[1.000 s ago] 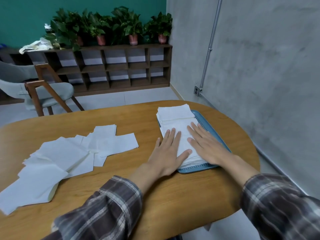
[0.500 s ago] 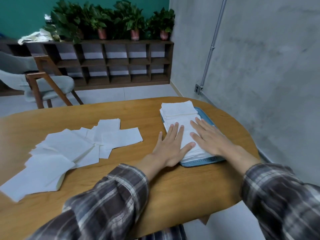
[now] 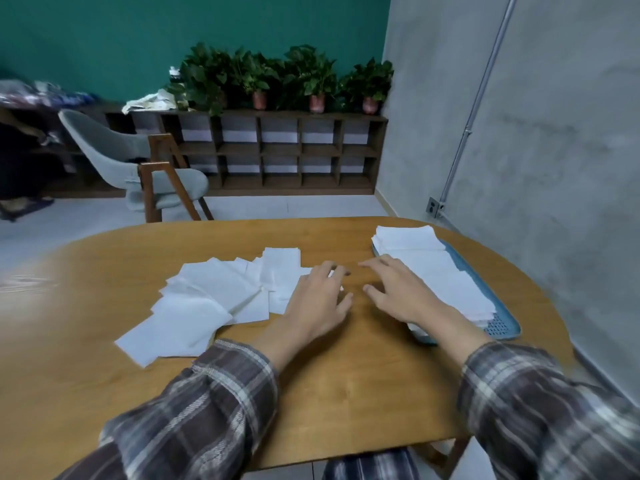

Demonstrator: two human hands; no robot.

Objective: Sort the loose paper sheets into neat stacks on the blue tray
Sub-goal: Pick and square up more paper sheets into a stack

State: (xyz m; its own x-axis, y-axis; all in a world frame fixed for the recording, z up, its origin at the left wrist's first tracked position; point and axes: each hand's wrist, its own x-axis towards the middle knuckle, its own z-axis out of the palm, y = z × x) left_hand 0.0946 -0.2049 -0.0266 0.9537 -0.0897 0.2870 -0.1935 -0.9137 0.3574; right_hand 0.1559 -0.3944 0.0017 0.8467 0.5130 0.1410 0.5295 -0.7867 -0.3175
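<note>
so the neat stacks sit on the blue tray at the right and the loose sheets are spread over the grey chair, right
Not quite. The loose sheets are spread over the wooden table, not the grey chair, which stands behind it. The head view shows this. The neat stacks do sit on the blue tray at the right.

The oval wooden table is smooth with a soft sheen. The loose white paper sheets look matt and slightly fibrous. The blue plastic tray is matt, perforated at its near end. The plaid sleeves are woven cloth.
</note>
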